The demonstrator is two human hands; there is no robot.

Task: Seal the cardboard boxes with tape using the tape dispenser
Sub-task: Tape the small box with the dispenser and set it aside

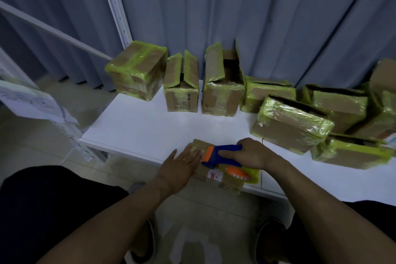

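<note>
One tape dispenser (216, 152), one white table (150, 126), and about ten cardboard boxes (137, 70) (the right-hand heap overlaps, so roughly).

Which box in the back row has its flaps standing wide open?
The tall box, third from the left: its flaps stand upright and its dark inside shows. The leftmost box is taped shut; the second box has flaps leaning together.

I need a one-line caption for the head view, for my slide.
Left hand steadies a small box while right hand holds the tape dispenser on it.
</note>
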